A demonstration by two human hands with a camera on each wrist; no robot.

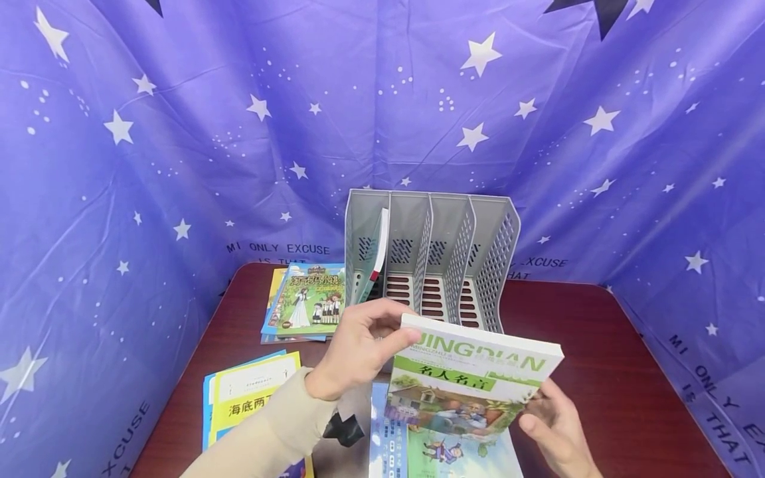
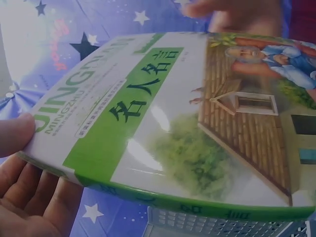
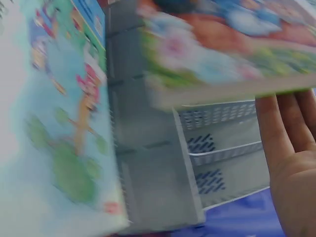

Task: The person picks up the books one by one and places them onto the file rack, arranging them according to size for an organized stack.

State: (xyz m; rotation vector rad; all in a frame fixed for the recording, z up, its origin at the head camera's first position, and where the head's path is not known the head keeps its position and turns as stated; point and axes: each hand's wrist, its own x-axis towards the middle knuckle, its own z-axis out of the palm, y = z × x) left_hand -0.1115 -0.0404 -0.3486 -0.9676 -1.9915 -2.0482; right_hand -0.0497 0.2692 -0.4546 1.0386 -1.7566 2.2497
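A thick white and green book is held tilted above other books in front of the grey file rack. The left hand pinches its upper left corner; in the left wrist view the thumb lies on the cover and the fingers are beneath. On the other side, the right hand has its fingers behind the book's right edge. The right wrist view shows that hand with straight fingers against the book's underside, the palm showing. A light blue book lies below.
One thin book stands in the rack's leftmost compartment. Picture books are stacked left of the rack, and a yellow-edged pile lies nearer at the left. The dark red table extends to the right; a starry purple curtain surrounds it.
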